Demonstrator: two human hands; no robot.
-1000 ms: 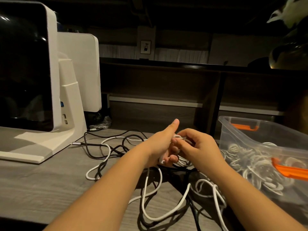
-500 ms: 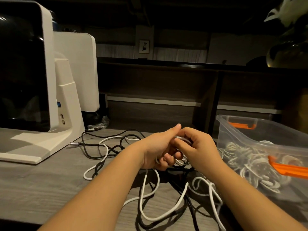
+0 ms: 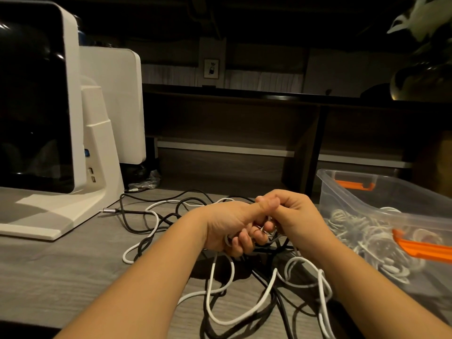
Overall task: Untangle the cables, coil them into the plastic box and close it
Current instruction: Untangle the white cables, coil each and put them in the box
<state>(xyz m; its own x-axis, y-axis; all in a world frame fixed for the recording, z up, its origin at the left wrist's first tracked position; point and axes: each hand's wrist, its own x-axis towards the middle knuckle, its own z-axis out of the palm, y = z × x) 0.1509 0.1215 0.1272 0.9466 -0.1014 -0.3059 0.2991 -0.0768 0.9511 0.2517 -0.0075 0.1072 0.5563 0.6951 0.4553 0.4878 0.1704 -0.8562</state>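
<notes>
Gripping the tangled cables (image 3: 244, 289) at centre, the left hand (image 3: 234, 223) and right hand (image 3: 296, 218) are curling their fingers round white strands above the tabletop (image 3: 61, 277). Sitting open at three o'clock, the plastic box (image 3: 381, 201) is holding coiled cable.

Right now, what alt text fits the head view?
Two hands meet over a tangle of white and black cables on a grey desk: the left hand grips cable, the right hand closes against it. A clear plastic box holding coiled cables sits at right, a white monitor at left.
</notes>
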